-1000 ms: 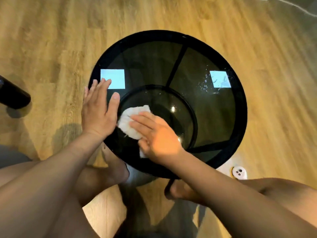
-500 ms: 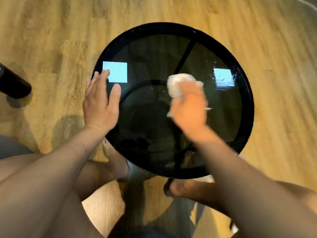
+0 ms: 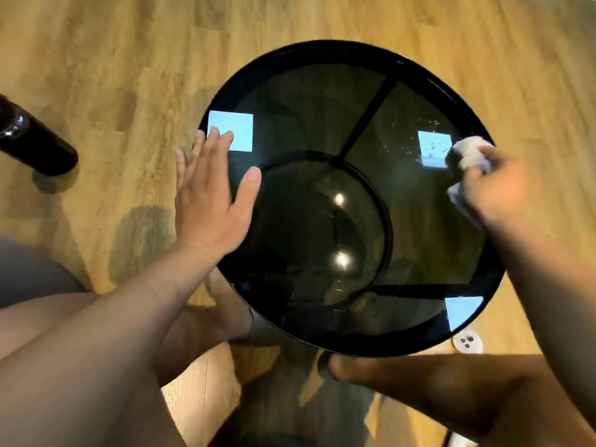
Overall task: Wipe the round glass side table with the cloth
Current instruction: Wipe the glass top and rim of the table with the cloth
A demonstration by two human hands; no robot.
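The round side table [image 3: 309,91] has a dark smoked-glass top in a black rim, with a black ring frame showing through the glass. My left hand [image 3: 213,201] lies flat with straight fingers on the table's left edge. My right hand [image 3: 496,191], blurred by motion, presses a crumpled white cloth [image 3: 469,153] onto the glass at the right rim. Part of the cloth is hidden under my fingers. Smudges and specks show on the glass just left of the cloth.
The table stands on a wooden floor. A black cylinder [image 3: 35,143] lies on the floor at far left. A small white round object [image 3: 467,341] sits on the floor by the table's near right rim. My bare legs and feet are below the table.
My right hand has swept the cloth from the near middle of the glass, across the upper centre, out to the right rim. My left hand has stayed flat on the left edge.
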